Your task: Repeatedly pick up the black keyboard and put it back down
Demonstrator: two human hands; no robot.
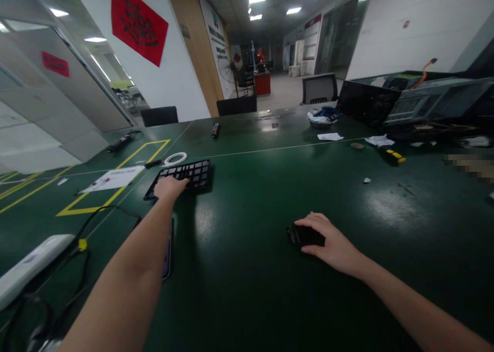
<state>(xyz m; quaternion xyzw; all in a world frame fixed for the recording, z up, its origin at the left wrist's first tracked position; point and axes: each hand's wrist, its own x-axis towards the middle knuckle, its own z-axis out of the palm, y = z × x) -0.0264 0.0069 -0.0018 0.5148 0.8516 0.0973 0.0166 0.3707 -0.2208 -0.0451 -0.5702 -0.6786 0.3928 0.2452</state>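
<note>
Black, the gridded panel [199, 174] lay under the left hand [169, 188], its grip unclear, long axis slanting away rightward on the bench [247, 203], well left of the right hand [335, 247], curled around a dark block [305, 235]

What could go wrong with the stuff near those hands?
The left forearm crosses above the phone, hiding part of it, so it might bump it. The black cable loops close to that arm and could snag. The right hand has its thumb and fingers at the sides of the black thing, so it might slip out.
</note>
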